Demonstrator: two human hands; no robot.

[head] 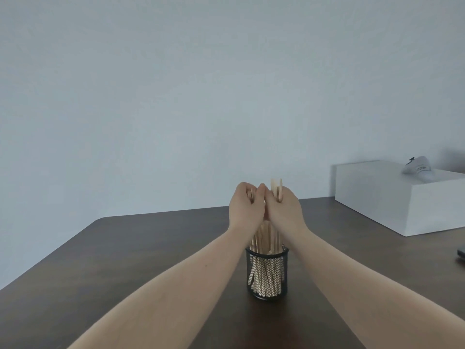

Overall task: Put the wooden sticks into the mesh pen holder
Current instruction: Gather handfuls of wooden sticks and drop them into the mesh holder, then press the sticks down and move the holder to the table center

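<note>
A black mesh pen holder (267, 274) stands upright on the dark brown table (141, 253), near its middle. Several pale wooden sticks (266, 239) stand in it, their lower parts showing through the mesh. Above the holder my left hand (245, 206) and my right hand (284, 210) are pressed side by side, both closed around the upper part of the bundle. The stick tops (276, 188) poke out above my right hand. A sliver of wood shows inside my left fist.
A white box (392, 200) sits at the back right of the table with a pale grey object (419, 168) on it. A dark flat item (461, 254) lies at the right edge. A plain pale wall is behind.
</note>
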